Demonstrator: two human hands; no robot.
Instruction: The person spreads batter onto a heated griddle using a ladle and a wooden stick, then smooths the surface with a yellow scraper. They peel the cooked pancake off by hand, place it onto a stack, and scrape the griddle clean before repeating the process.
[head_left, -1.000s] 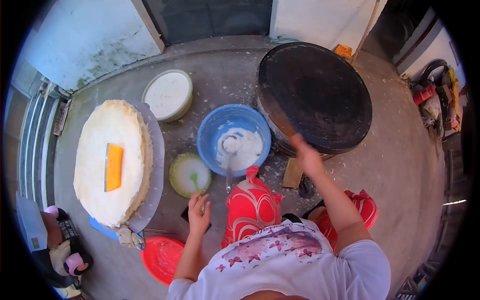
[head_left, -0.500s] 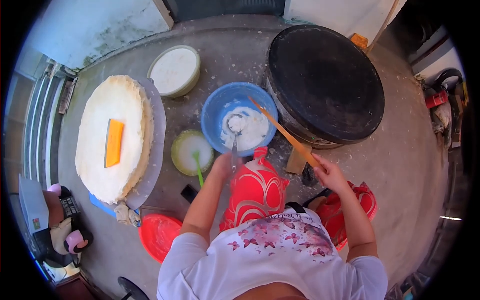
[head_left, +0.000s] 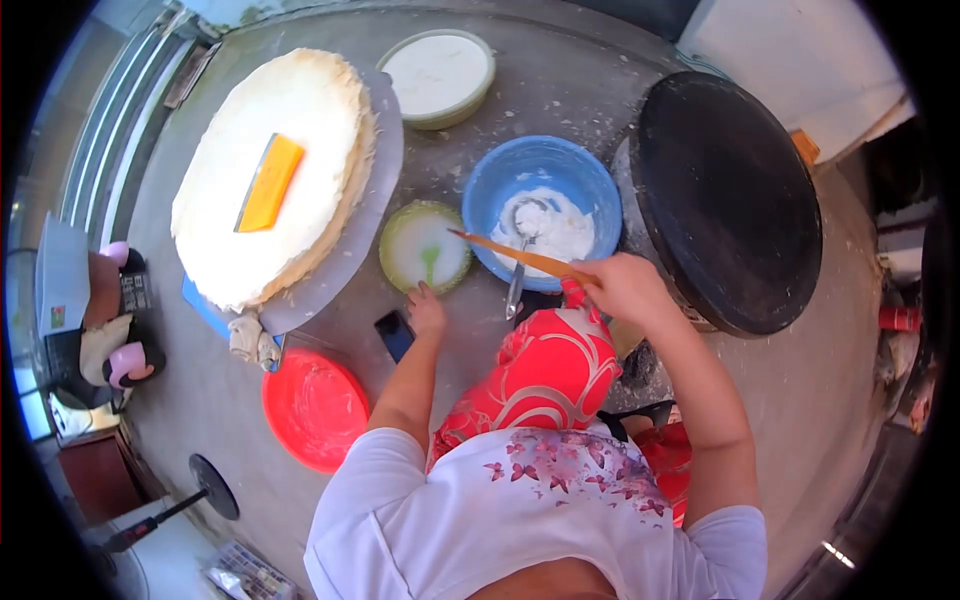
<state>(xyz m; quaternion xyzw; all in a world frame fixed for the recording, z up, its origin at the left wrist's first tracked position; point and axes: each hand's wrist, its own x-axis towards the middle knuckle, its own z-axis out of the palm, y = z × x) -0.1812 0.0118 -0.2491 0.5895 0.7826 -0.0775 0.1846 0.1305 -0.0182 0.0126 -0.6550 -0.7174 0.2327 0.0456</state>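
Observation:
My right hand [head_left: 625, 287] is closed round a long, flat wooden spatula [head_left: 530, 259]. Its tip points left, over the blue basin and towards the green bowl. At the near rim of the green bowl [head_left: 388, 250], my left hand [head_left: 427, 310] has its fingers on the handle of a green spoon [head_left: 430, 262], whose other end sits in whitish liquid. The blue basin [head_left: 482, 195] holds white paste or flour, and a metal ladle [head_left: 516, 285] rests in it, handle leaning over the near rim.
A round black griddle [head_left: 730, 200] stands right. On the left, a thick stack of pale thin sheets [head_left: 230, 170] bears an orange scraper [head_left: 270, 183]. Behind is a tub of white stuff [head_left: 440, 72]. A phone [head_left: 394, 335] and red basin [head_left: 315, 410] lie nearby.
My left hand has let go of the metal ladle and moved left to the green spoon. My right hand has swung the spatula left and lower across the blue basin. The view has turned.

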